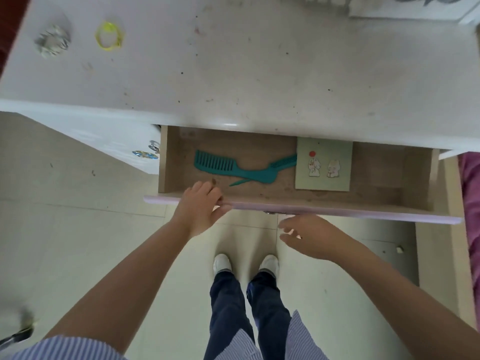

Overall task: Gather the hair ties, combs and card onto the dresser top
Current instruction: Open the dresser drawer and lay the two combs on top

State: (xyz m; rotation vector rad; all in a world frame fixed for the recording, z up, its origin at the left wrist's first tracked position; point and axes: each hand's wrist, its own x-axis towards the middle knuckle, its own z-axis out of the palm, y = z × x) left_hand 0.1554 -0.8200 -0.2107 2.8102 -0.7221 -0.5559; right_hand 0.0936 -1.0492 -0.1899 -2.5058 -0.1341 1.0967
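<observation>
A pale tiled floor (78, 229) fills the lower view, with small dark specks. Two white shoes (245, 263) stand side by side on it below dark blue trousers (249, 307). A blue-and-white striped shirt (65, 349) hem shows at the bottom edge. Pink fabric (471, 203) runs along the right edge. A metal knob (153, 146) sits on the white cabinet front (104, 133) at left.

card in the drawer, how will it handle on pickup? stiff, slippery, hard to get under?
The card looks thin and lies flat on the drawer floor, so it is probably very light and may flex when lifted by one edge. With no raised edge showing, fingers would likely need to slide it or pry a corner. It overlaps a teal comb tip, which may offer a gap.
</observation>
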